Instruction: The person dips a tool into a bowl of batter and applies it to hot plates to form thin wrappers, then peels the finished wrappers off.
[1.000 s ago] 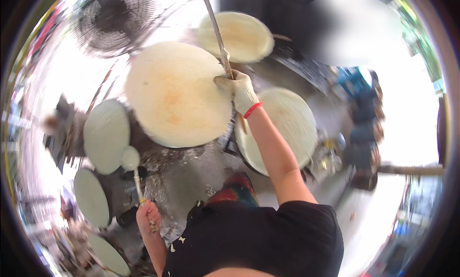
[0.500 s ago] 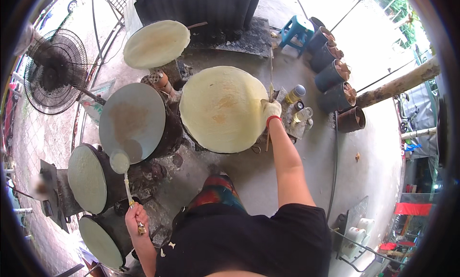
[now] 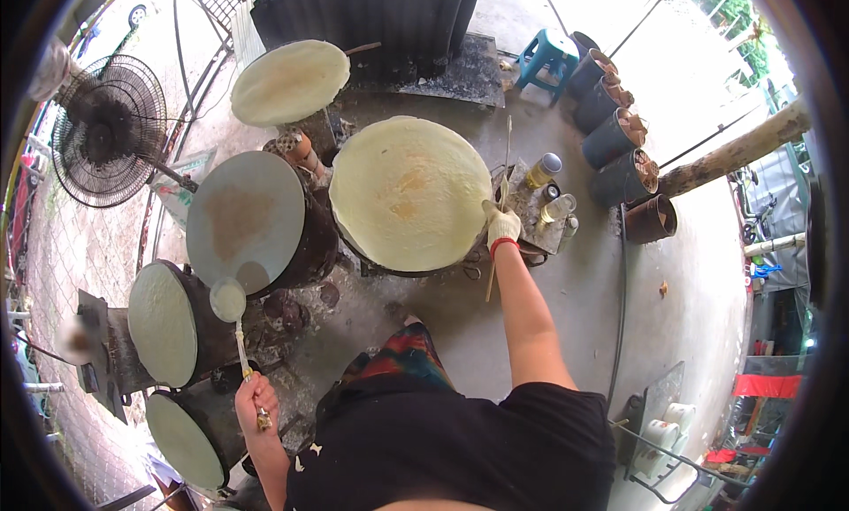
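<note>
My left hand (image 3: pixel 256 403) is closed round the handle of a ladle (image 3: pixel 228 299), whose round bowl holds something pale. That bowl hangs over the near edge of a wide round griddle (image 3: pixel 252 212), which is bare with a brown patch. My right hand (image 3: pixel 503 222), in a white knit glove, is closed round a long thin stick (image 3: pixel 508 144) pointing away from me. Its thumb is beside the right rim of a large pale crepe (image 3: pixel 411 192). The crepe covers a second griddle and is browned in the middle. Whether the glove touches it I cannot tell.
Another crepe (image 3: pixel 292 82) lies on a round top at the far left. Pale-topped round pans (image 3: pixel 164 325) stand near left. A fan (image 3: pixel 108 130) is beyond them. Jars (image 3: pixel 544 170) stand right of my glove; a blue stool (image 3: pixel 547 61) and dark pots (image 3: pixel 612 139) stand behind.
The gloved hand and stick have shifted slightly toward me, and the thumb sits apart from the fingers. The ladle stays over the griddle's near edge. The whole view has shifted a little.
</note>
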